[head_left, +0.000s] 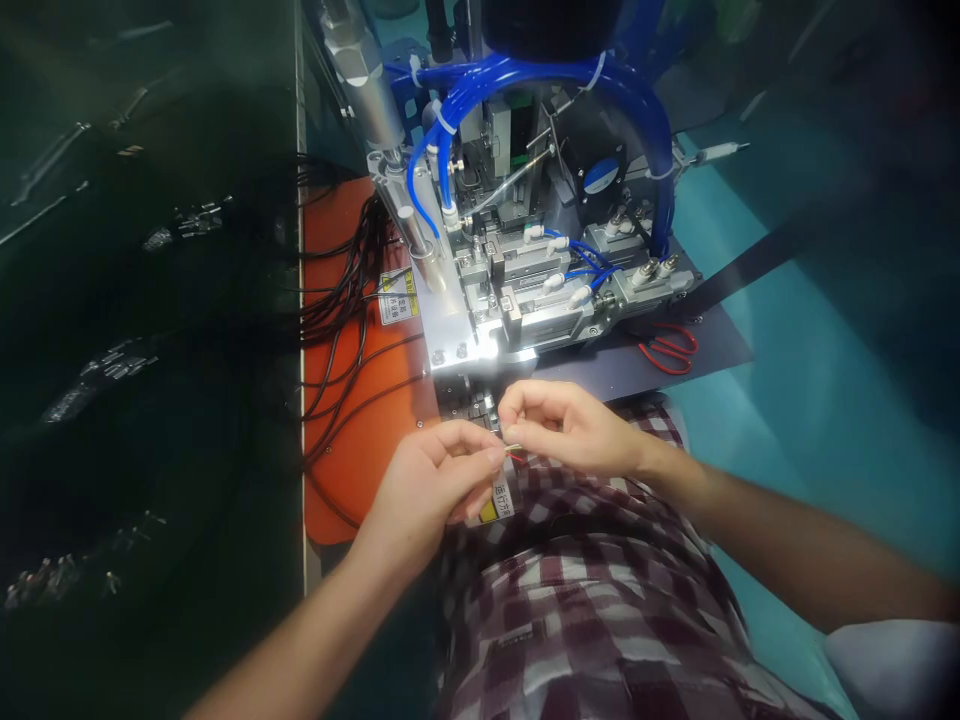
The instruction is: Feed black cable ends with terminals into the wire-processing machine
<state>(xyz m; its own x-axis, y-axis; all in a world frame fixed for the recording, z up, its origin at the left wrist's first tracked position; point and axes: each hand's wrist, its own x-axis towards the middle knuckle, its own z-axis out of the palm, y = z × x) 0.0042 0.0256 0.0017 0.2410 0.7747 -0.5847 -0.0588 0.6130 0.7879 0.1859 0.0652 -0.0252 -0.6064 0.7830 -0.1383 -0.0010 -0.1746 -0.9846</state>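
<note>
Between my fingers are the ends of a few thin wires [514, 452], one of them red and the others pale. My left hand [442, 475] pinches them between thumb and forefinger. My right hand [562, 425] is closed beside it, thumb and forefinger together at the tips of the wires; whether it grips them I cannot make out. Both hands are just in front of a metal machine [517, 290] with blue air hoses [555, 75], over the checked cloth on my lap.
Black cables [352, 290] run over an orange board [367, 480] at the machine's left. Red-handled scissors [670, 350] lie on the dark base plate [600, 375] to the right. Several bundles of small metallic pieces [105, 375] lie on the dark surface at the far left.
</note>
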